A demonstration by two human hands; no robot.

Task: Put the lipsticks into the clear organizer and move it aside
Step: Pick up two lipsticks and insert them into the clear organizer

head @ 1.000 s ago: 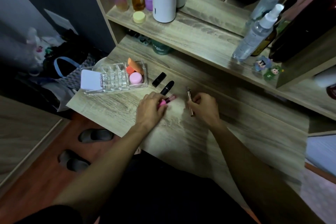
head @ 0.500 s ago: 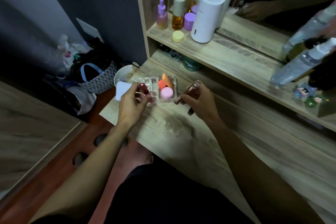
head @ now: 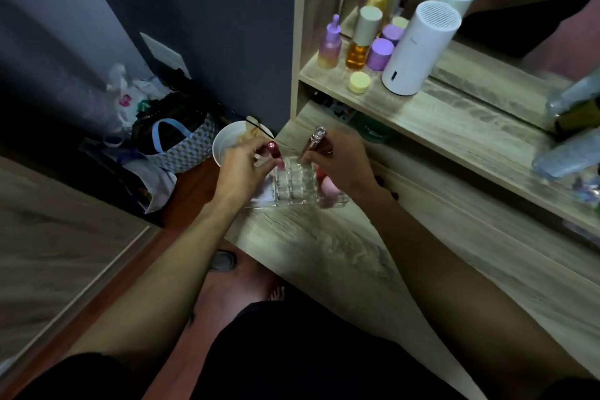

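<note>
Clear organizer (head: 293, 183) sits mid-frame at the desk's (head: 324, 247) left end, a see-through grid of small cells with a pink sponge (head: 331, 187) at its right side. Left hand (head: 242, 167) pinches a dark red lipstick (head: 273, 150), right hand (head: 337, 164) grips a rose-gold lipstick (head: 314, 139), both upright. Half a second ago they hovered lower; now both tubes are raised above the cells.

The clear organizer (head: 293, 183) sits at the left end of the table (head: 341, 253), its small square slots open upward. My left grip (head: 242, 169) holds a red-capped lipstick (head: 273, 153) tilted over its left slots; my right grip (head: 337, 164) holds a rose-gold, crystal-topped lipstick (head: 314, 139) upright above the far slots
</note>
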